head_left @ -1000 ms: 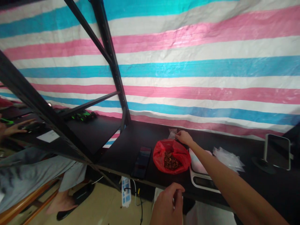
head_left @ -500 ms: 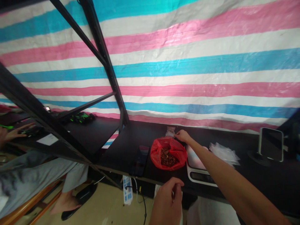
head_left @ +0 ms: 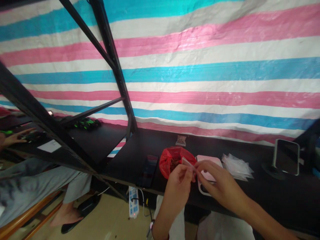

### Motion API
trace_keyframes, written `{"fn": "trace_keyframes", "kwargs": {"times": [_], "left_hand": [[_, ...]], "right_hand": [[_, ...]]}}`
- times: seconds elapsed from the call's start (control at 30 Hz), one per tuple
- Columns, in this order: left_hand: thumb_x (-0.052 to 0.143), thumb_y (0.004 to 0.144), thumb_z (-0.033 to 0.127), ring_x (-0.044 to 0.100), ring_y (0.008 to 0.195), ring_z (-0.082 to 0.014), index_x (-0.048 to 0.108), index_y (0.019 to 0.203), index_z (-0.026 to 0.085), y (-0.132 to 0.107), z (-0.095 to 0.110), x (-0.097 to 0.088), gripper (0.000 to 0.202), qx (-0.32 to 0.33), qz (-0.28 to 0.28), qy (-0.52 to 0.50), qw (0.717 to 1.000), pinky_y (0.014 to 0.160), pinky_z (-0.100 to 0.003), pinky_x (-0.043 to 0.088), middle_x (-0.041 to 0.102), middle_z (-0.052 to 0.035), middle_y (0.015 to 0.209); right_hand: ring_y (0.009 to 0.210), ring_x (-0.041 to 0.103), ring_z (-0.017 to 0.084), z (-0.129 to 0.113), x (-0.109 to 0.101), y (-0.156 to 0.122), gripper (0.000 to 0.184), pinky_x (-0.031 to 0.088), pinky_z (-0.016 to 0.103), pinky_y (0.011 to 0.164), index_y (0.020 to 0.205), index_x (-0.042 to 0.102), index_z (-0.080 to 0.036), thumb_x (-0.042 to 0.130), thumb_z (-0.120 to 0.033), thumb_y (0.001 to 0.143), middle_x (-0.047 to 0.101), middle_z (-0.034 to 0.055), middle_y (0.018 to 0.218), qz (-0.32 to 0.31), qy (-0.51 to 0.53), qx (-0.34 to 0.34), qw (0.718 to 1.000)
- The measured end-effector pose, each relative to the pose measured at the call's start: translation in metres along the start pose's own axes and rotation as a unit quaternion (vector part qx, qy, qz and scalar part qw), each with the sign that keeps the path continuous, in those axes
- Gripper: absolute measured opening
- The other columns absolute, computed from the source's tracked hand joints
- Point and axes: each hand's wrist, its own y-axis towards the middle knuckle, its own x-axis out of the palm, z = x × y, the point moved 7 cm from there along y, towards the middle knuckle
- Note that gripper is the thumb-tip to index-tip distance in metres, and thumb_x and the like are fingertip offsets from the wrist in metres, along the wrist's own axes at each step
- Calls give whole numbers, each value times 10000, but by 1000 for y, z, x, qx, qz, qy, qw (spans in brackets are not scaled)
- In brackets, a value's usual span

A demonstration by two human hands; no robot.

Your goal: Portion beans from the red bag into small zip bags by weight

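My left hand [head_left: 180, 178] and my right hand [head_left: 212, 175] meet in front of the red plastic bag, pinching a small clear plastic bag [head_left: 187, 162] between them. Its lower part is hidden by my fingers. The red plastic bag [head_left: 165, 160] stands open just beyond, with brown, crumbly bits inside. Partly under my right hand lies a white kitchen scale [head_left: 202, 190] with a pinkish, shiny top. A small filled clear packet [head_left: 181, 140] rests behind the red bag.
A pile of clear plastic bags [head_left: 237, 166] lies right of the scale. Farther right, a phone-like device [head_left: 287, 156] sits on a stand. A dark phone [head_left: 148, 170] lies to the left. Black metal posts [head_left: 117, 73] rise beside another person's hand [head_left: 18, 138] at the neighbouring table.
My right hand has come back from beside the filled packet with a small clear bag. My left hand has risen to meet it, and both now grip the bag.
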Motion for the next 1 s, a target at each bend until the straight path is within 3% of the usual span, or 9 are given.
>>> {"fn": "trace_keyframes", "kwargs": {"times": [0.1,0.2,0.47,0.6,0.77,0.9,1.0], "left_hand": [[689,825,797,453,469,-83,597,851,187,-4,-14,12,618,-35,-33,-25,999,465,-223,312,530,66,606],[712,820,753,523,499,-110,619,868,177,-12,-21,16,585,-55,-43,-22,997,486,-225,346,559,50,595],[662,911,422,577,618,-127,697,869,166,-17,-14,17,263,-35,-78,-12,996,616,-249,455,663,5,713],[607,937,363,576,656,-130,695,855,174,-17,-17,19,224,-28,-83,10,996,673,-257,482,661,6,748],[548,988,376,665,834,-183,720,931,170,-19,-14,26,274,5,-117,60,991,796,-292,532,720,-49,897],[495,1005,397,691,757,-191,725,1000,162,-21,-17,25,328,-16,-113,96,989,731,-314,566,737,-77,952],[481,1002,348,673,727,-178,724,944,174,-23,-14,22,305,-9,-99,134,986,708,-292,535,733,-56,887]], "right_hand": [[896,754,183,-23,3,-26,217,615,291,794,1025,682,-247,480,-192,1085,792,64,1039,-13,-67,-78,995],[971,764,209,-29,3,-43,240,619,346,863,1095,693,-209,455,-186,1110,801,83,1118,9,-164,-139,977],[994,764,238,-31,13,-60,332,592,391,844,1119,698,-179,367,-173,1135,802,81,1162,30,-263,-157,951],[955,765,223,-34,8,-59,306,580,363,837,1103,672,-198,369,-216,1147,801,70,1095,41,-240,-132,961],[910,758,205,-16,3,-57,186,586,315,796,1059,638,-238,492,-332,1125,770,51,1015,32,-134,-16,990],[837,741,200,-2,10,-53,169,566,299,726,1008,636,-246,497,-262,1102,747,33,959,19,-123,36,992],[848,730,210,0,18,-49,137,545,297,714,975,628,-244,522,-204,1053,738,34,955,6,-119,53,991]]}}
